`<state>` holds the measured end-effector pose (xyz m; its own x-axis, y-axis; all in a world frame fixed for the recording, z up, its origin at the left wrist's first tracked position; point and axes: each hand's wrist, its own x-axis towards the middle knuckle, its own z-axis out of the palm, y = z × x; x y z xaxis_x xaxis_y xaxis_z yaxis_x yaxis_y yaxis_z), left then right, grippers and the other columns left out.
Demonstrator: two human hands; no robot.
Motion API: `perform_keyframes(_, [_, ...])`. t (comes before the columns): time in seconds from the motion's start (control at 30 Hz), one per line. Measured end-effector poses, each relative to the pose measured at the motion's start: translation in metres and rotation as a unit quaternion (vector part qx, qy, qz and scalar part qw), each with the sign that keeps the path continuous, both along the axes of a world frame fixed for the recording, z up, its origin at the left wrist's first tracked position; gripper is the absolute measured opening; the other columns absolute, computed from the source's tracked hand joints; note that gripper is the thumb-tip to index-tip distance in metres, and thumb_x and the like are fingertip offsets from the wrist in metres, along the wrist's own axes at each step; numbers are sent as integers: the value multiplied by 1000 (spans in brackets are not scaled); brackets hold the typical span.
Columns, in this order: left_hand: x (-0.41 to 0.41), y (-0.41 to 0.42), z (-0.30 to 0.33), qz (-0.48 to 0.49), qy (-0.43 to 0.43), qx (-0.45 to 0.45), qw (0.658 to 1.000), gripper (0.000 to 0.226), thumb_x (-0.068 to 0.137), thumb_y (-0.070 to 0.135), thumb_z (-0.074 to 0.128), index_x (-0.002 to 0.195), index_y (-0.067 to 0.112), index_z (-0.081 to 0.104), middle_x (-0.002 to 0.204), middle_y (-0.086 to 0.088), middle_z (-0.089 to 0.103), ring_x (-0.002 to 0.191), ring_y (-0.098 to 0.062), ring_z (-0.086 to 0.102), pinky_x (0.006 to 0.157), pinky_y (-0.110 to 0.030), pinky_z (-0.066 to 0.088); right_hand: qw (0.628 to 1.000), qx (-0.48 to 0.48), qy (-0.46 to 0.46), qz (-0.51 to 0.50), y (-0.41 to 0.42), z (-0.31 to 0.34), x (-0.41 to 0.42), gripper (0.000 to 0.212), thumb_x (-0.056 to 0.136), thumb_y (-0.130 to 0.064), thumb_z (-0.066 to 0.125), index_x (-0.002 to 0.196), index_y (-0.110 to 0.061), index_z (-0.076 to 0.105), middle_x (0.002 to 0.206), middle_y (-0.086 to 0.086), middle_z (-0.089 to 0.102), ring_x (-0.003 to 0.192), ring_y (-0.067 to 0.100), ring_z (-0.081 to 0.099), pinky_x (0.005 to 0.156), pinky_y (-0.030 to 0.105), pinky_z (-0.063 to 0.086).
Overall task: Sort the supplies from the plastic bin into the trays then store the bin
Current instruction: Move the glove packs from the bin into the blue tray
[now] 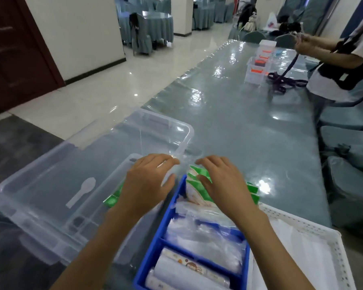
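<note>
Honestly, the biggest risk here sits at the far end of the blue tray [155, 243], where the green packets [199, 183] are stacked so high they stick out past the tray's rim. The right hand [222, 183] is laid flat on top of them, fingers spread, nothing pinched, so that grip is apart and only pressing. If the pressure is let off unevenly, the top packets could be slid over the far rim onto the bench [249, 126].

The left hand [147, 185] is spread flat too, just left of the tray, over another green packet [113, 198] that seems to lie inside the clear plastic bin [29, 204]. Whether anything is actually being gripped under the palm can't be told; the fingers look open.

One white spoon [82, 193] is left on the bin floor, well to the left of the tray, and it's pale enough on clear plastic that it could easily be missed before the bin gets stored. Something dark near the bin's close wall is too blurry to name.

The bin is also hung partly past the bench edge on the side away from the tray, so a shove could tip it. The white tray [331, 237], touching the blue tray's right side, looks like it's holding white wrapped items.
</note>
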<state>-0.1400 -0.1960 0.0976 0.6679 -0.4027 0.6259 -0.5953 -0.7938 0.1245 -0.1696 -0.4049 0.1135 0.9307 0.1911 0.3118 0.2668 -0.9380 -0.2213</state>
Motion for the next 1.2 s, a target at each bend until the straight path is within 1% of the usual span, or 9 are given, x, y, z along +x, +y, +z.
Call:
perform_keyframes(0.2, [32, 56, 11, 19, 2, 23, 1000, 26, 82, 27, 59, 107, 27, 68, 104, 9, 67, 95, -15, 60, 81, -30, 45, 1000, 8, -18, 23, 51, 21, 29, 35, 88, -18, 61, 122, -25, 59, 123, -2, 60, 115, 26, 55, 91, 43, 49])
perform_keyframes(0.37, [70, 96, 0, 14, 87, 51, 995, 23, 87, 39, 53, 103, 31, 67, 102, 13, 66, 92, -14, 62, 76, -31, 50, 1000, 15, -8, 17, 89, 18, 56, 32, 92, -23, 59, 123, -25, 58, 124, -3, 60, 116, 25, 55, 91, 40, 47])
perform_keyframes(0.53, [111, 123, -15, -5, 151, 83, 985, 39, 88, 51, 39, 100, 28, 68, 99, 12, 67, 89, -15, 65, 74, -33, 51, 999, 10, 47, -3, 114, 1, 88, 34, 96, -29, 52, 131, -25, 52, 133, -2, 54, 122, 24, 49, 94, 40, 43])
perform_keyframes(0.63, [136, 126, -29, -21, 221, 109, 969, 51, 87, 58, 30, 110, 28, 65, 110, 9, 65, 99, -16, 62, 81, -35, 47, 997, 18, 78, -22, 125, -10, 102, 34, 98, -30, 51, 131, -24, 51, 134, -2, 53, 123, 24, 48, 96, 40, 43])
perform_keyframes(0.73, [160, 125, -53, -35, 270, 171, 947, 39, 94, 49, 42, 125, 29, 55, 123, 6, 58, 112, -18, 55, 84, -37, 45, 993, 44, 106, -40, 132, -22, 107, 34, 98, -33, 49, 132, -27, 50, 135, -4, 51, 124, 21, 45, 98, 38, 42])
perform_keyframes(0.83, [175, 124, -85, -56, 285, 193, 937, 39, 94, 44, 49, 130, 29, 52, 128, 3, 55, 117, -21, 51, 85, -38, 45, 991, 53, 112, -59, 135, -31, 106, 34, 98, -35, 49, 131, -28, 51, 133, -6, 53, 122, 19, 47, 97, 36, 41])
perform_keyframes(0.93, [182, 124, -117, -73, 319, 186, 927, 42, 94, 44, 51, 133, 29, 50, 133, 3, 51, 121, -21, 49, 89, -37, 44, 990, 53, 104, -76, 137, -35, 107, 32, 97, -34, 51, 128, -26, 55, 130, -5, 56, 120, 20, 50, 96, 36, 42])
perform_keyframes(1.07, [181, 117, -150, -104, 328, 177, 922, 47, 93, 44, 51, 137, 29, 44, 140, 3, 47, 123, -23, 49, 92, -46, 48, 989, 75, 84, -97, 137, -38, 107, 26, 96, -31, 54, 121, -25, 60, 122, -5, 60, 114, 19, 53, 90, 34, 43])
perform_keyframes(1.2, [170, 99, -173, -111, 353, 157, 916, 50, 93, 43, 51, 140, 34, 37, 149, 5, 36, 132, -22, 42, 96, -45, 48, 987, 90, 77, -109, 136, -39, 107, 23, 97, -30, 52, 117, -26, 61, 120, -8, 61, 111, 14, 53, 89, 29, 43])
